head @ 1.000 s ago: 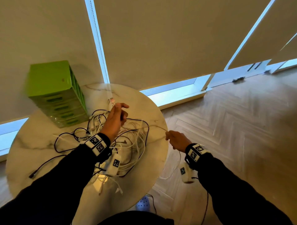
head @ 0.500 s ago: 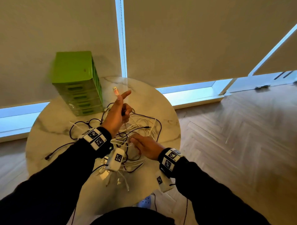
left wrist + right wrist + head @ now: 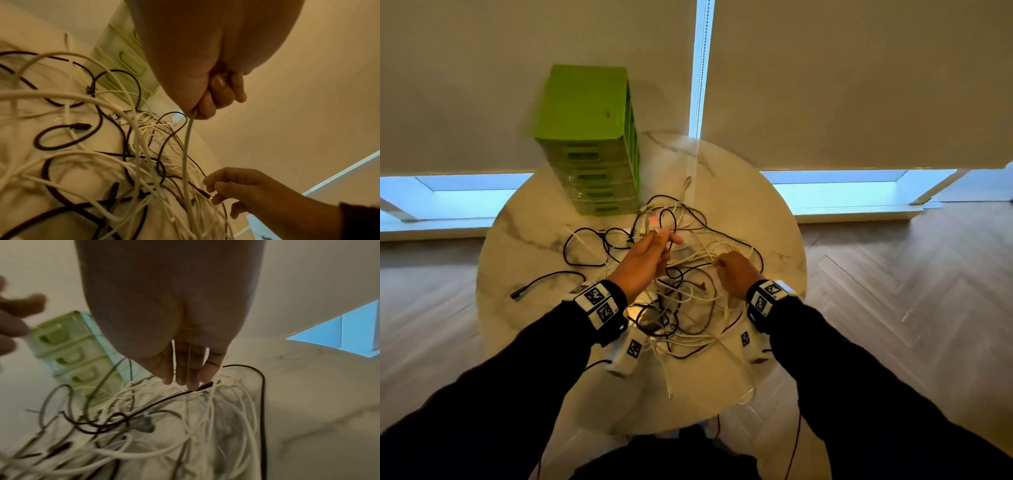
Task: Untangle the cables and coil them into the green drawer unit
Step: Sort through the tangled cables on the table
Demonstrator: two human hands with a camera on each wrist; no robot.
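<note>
Nearest the viewer, two dark sleeves (image 3: 859, 383) extend over the near edge of a round marble table (image 3: 767, 212), each wrist fitted with a marker-printed band.

The tangle of cables (image 3: 688, 294) lies on the tabletop between and ahead of the wrists. It consists of white and black leads looped over one another. One black lead (image 3: 541, 281) trails out of the tangle toward the left edge of the table, its plug lying flat on the marble.

The right hand (image 3: 736, 274) is lowered onto the right side of the tangle. In the right wrist view its fingers (image 3: 185, 368) are extended and nearly straight, with the tips touching a thin black cable (image 3: 156, 402) and white strands passing between them. No closed grasp is visible.

The left hand (image 3: 643, 260) is raised above the centre of the tangle. In the left wrist view its fingers (image 3: 218, 97) are curled around a single white cable (image 3: 188, 146), which hangs from the fist down into the pile. In the head view a short end with a pinkish tip (image 3: 654, 222) projects above the fist.

Beyond the tangle, the green drawer unit (image 3: 592, 144) stands upright at the far left of the table, just beside the farthest loops. Its drawer fronts face the viewer, all closed.

Behind the table, beige roller blinds (image 3: 859, 85) cover the window.
</note>
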